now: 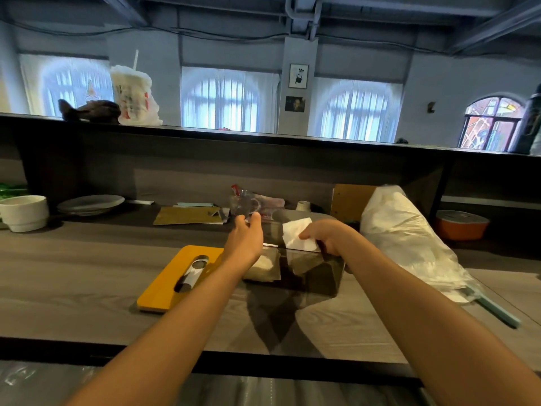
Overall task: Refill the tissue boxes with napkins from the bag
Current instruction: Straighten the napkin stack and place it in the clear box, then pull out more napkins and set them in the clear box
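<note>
Lower centre: two bare forearms reaching over the wooden counter (pixel 87 273). Centre left: yellow lid (pixel 175 276) with oval slot lying flat beside the box, likely set off for refilling. Centre: dark translucent tissue box (pixel 310 273), top open, some white napkins visible inside, amount unclear. Left hand (pixel 244 235) at the box's far left rim, fingers curled; gripping the rim or not — cannot tell. Right hand (pixel 325 234) pinching a white napkin (pixel 298 232) above the opening, probably about to go in. Centre right: white plastic bag (pixel 404 238) near the box, napkin supply presumably. Further back, centre left: plates (pixel 90 204), bowl (pixel 25 212).
</note>
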A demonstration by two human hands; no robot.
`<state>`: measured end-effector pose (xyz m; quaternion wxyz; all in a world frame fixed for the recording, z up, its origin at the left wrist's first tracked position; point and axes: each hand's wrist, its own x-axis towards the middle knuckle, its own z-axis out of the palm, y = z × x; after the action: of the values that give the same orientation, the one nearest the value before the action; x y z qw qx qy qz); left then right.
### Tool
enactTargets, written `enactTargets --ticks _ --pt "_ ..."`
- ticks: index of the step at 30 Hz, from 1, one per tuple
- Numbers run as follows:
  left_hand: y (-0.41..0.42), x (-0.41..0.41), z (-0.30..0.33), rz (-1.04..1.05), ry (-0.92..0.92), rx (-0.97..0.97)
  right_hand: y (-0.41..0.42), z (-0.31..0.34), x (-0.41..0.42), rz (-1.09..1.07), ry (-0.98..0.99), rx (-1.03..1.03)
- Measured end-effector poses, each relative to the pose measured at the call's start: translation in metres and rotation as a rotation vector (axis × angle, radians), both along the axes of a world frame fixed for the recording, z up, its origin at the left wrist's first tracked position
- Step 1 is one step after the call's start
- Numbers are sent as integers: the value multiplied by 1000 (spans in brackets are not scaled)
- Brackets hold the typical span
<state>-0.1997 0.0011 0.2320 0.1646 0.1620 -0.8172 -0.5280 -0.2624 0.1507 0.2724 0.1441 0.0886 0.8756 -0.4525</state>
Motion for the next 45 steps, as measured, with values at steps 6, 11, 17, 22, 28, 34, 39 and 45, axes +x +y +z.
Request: enactTargets --ticks 6,11,17,22,28,34,39,45 --pt "8 -4 -11 41 -29 -89 5 0 -2 87 -58 83" --pt "13 -7 -14 73 -76 -88 0 -6 -2 154 -94 138" --pt "13 -3 -15 5 7 -15 -5 -11 -10 203 -140 272" --pt "13 2 -18 -51 95 -39 -4 -14 -15 177 -46 197" --pt "12 4 -17 -68 123 -18 -2 -10 -16 147 90 254" --pt "17 9 -13 -95 236 -79 -13 -9 -6 218 190 176" --pt "26 19 0 -135 277 -76 -15 -6 0 81 116 -12" --pt "55 34 15 -223 342 -2 8 2 41 1 707 -425"
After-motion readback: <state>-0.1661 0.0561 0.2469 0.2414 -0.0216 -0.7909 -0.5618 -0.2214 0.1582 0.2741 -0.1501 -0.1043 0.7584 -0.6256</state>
